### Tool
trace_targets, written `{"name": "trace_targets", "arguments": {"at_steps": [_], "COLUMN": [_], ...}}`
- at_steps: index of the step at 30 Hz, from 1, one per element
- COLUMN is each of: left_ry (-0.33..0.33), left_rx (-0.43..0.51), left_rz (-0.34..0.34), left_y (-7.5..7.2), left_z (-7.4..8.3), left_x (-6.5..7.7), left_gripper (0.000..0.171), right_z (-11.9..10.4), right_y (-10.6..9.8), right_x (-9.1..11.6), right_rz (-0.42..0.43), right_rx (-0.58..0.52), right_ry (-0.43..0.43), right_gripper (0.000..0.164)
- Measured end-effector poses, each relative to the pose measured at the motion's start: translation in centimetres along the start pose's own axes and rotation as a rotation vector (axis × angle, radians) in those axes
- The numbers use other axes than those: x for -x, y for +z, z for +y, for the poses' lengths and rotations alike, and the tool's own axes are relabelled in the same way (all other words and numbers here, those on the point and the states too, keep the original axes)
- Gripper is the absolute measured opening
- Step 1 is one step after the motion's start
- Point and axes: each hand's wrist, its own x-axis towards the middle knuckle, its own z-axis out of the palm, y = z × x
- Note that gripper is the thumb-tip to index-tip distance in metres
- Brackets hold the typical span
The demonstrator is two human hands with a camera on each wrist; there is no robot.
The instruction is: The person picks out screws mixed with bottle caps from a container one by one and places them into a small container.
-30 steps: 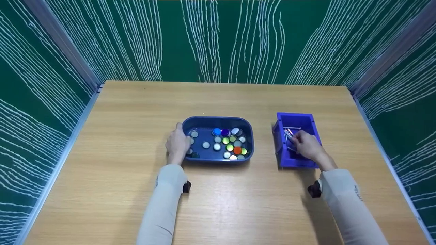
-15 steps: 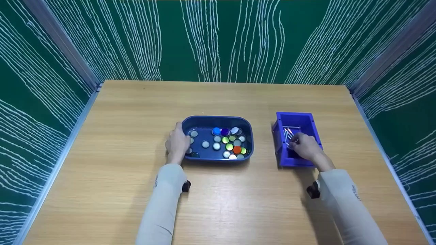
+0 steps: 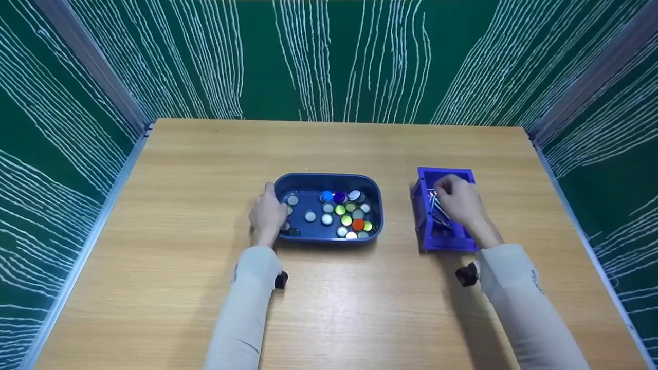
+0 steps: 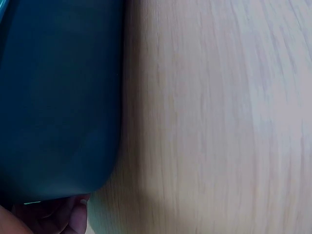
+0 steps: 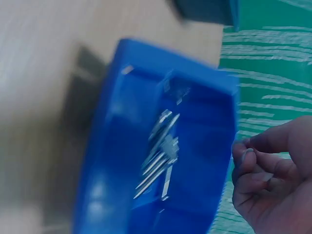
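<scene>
My left hand [image 3: 267, 213] grips the left end of a dark blue tray [image 3: 329, 177]; in the left wrist view, fingers [image 4: 73, 214] curl against its lower corner. Inside lie several round pieces like bottle caps [image 3: 327, 219], in silver, green, blue, purple and orange. My right hand [image 3: 461, 200] hovers over a purple-blue open box [image 3: 422, 221] holding thin silver pieces like nails or screws [image 3: 438, 210]. Thumb and fingertips of the right hand meet in the right wrist view [image 5: 273, 180], beside the box wall. Nothing plainly shows between them; a very small thing could be hidden.
Both containers stand apart on a wooden table [image 3: 329, 308]. Green walls with white wavy lines [image 3: 339, 61] enclose its back and sides. In the right wrist view, a corner of the dark tray [image 5: 207, 9] shows at the top.
My right hand has risen from the silver pieces and moved toward the box's far end. The left hand has stayed on the tray. The silver pieces have shifted slightly.
</scene>
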Motion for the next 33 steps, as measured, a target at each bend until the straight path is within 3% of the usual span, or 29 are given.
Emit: {"name": "trace_targets", "arguments": {"at_steps": [3, 7, 14, 19, 25, 33], "left_ry": [-0.007, -0.011, 0.002, -0.001, -0.006, -0.014], "left_rx": [0.001, 0.005, 0.000, -0.001, 0.004, 0.002], "left_rz": [0.001, 0.001, 0.018, 0.016, 0.005, -0.006], "left_y": [0.0, 0.1, 0.2, 0.1, 0.0, -0.1], "left_z": [0.0, 0.0, 0.1, 0.0, -0.1, -0.1], "left_x": [0.1, 0.1, 0.1, 0.0, 0.0, 0.0], "left_gripper": [0.051, 0.049, 0.044, 0.044, 0.045, 0.049], "right_z": [-1.7, -3.8, -7.0, -9.3, -10.8, -10.7], "right_y": [0.3, 1.3, 4.0, 6.5, 9.7, 12.3], "right_x": [-0.4, -0.7, -0.4, -0.1, 0.5, 0.6], "right_rz": [0.001, -0.074, -0.208, -0.385, -0.543, -0.623], "right_rx": [-0.020, -0.016, 0.000, 0.015, 0.031, 0.041], "right_ry": [-0.023, -0.083, -0.318, -0.443, -0.474, -0.425], "right_gripper": [0.024, 0.021, 0.017, 0.020, 0.022, 0.026]}}
